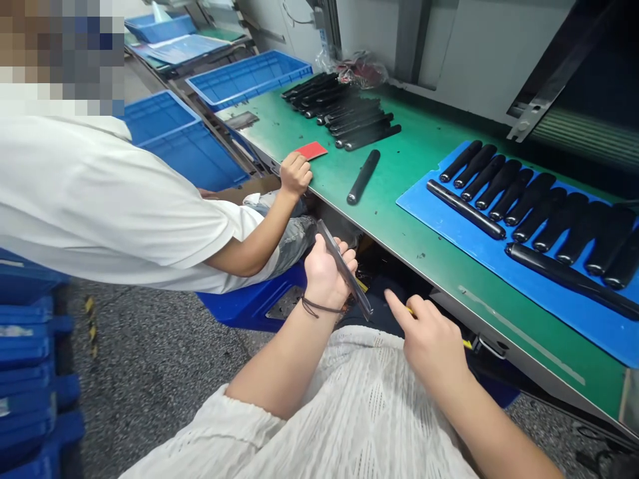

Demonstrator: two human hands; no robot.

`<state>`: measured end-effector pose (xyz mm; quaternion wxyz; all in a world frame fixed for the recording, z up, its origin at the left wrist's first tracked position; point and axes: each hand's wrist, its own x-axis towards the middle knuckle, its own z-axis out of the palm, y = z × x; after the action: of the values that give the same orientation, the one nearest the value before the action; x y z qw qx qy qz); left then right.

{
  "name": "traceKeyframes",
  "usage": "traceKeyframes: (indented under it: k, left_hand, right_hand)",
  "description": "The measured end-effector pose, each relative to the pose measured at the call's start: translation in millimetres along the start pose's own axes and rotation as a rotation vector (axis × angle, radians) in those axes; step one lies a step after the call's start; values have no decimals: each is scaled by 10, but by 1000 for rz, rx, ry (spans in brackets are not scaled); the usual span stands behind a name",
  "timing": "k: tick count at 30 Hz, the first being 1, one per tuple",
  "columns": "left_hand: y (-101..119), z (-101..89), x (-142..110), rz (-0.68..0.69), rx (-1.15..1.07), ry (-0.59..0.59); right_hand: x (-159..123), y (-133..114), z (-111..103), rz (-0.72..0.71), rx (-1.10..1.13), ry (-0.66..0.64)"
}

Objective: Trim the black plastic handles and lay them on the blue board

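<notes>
My left hand [322,269] is turned palm up, its fingers curled round a slim, dark, glossy tube [344,269] that lies slanted across the palm. Just right of it, my right hand [435,339] has its index finger stretched toward the tube without touching it. The other fingers of that hand are curled. Bits of a thin yellow tool [410,311] show at the curled fingers; most of it is hidden. On the bench ahead, a single black tube [363,177] lies apart from a pile of similar black tubes [344,110].
A blue sheet [549,319] on the green bench [399,233] bears a row of black tubes [519,199]. At left sits a co-worker in a white shirt [124,193], one hand [296,174] at a red pad [313,151]. Blue crates [249,80] stand beyond.
</notes>
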<state>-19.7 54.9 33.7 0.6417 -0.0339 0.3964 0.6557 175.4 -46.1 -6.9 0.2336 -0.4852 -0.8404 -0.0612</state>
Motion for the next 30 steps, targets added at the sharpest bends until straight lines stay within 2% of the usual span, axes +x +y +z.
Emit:
traceKeyframes:
  k: [3, 5, 7, 9, 11, 12, 13, 15, 16, 17, 18, 20, 21, 22, 25, 27, 30]
  left_hand:
    - [6, -26, -6, -24, -29, 9]
    - [-15, -33, -11, -39, -46, 12]
    - [-59, -35, -11, -49, -62, 9]
    - [-120, -44, -6, -73, -64, -8]
    - [-188, -75, -14, -71, 11, -17]
    - [-218, -105, -31, -12, 95, -10]
    - [-243, -146, -62, 116, 201, 9]
    - [-269, -254, -172, 539, 432, 35]
    - [-272, -313, -245, 774, 542, 6]
    - [-270, -369, -322, 957, 653, -78]
    - [-265, -415, -396, 1056, 772, -223]
    - [-258, -463, -505, 1060, 984, -537]
    - [-257, -463, -529, 1030, 1054, -638]
    - [-258, -451, -534, 1023, 1090, -690]
    - [-264, -385, -477, 1153, 1085, -723]
    - [-264, -346, -439, 1235, 1087, -788]
    - [-263, -310, -436, 1274, 1124, -848]
  right_hand:
    - [14, 35, -37, 81, -75, -151]
    - [46, -2, -100, 109, 81, -153]
    - [91, -84, -149, 118, 360, -105]
    - [136, -186, -163, 106, 602, -3]
    - [170, -270, -152, 87, 701, 129]
    - [179, -300, -149, 86, 701, 195]
    - [185, -321, -152, 89, 683, 252]
    - [185, -349, -184, 101, 644, 304]
    - [183, -360, -211, 105, 636, 306]
    - [180, -371, -245, 104, 640, 295]
    - [179, -381, -281, 96, 653, 278]
    - [182, -392, -359, 77, 701, 237]
    - [186, -387, -400, 82, 724, 202]
    - [191, -371, -440, 96, 743, 156]
    - [205, -271, -551, 100, 709, 59]
    - [212, -188, -606, 35, 605, 62]
    - [220, -114, -655, -33, 468, 43]
